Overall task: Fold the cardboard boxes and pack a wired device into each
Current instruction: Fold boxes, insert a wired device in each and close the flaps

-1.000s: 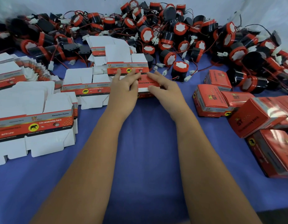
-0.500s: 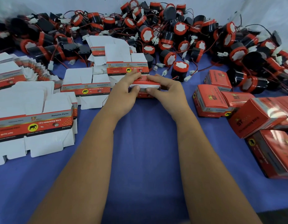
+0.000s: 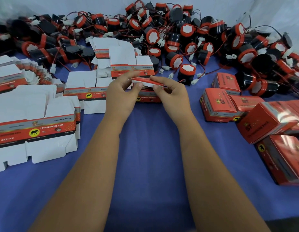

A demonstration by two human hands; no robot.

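You are looking down at a table spread with a blue-violet cloth (image 3: 145, 156) that takes up nearly the whole view. The cloth lies smooth and flat, with a soft shadow across its near part. Behind the table you see a pale, whitish wall (image 3: 53, 5), plain and unmarked. At the bottom right corner the cloth ends, and a narrow dark strip (image 3: 289, 226) shows beyond its edge; you cannot tell what it is. The light is even and diffuse.

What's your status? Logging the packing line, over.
Left hand and right hand both pinch one flat box blank, lifted off the stack. Not yet folded. Wired devices lie beyond; nothing in the way.
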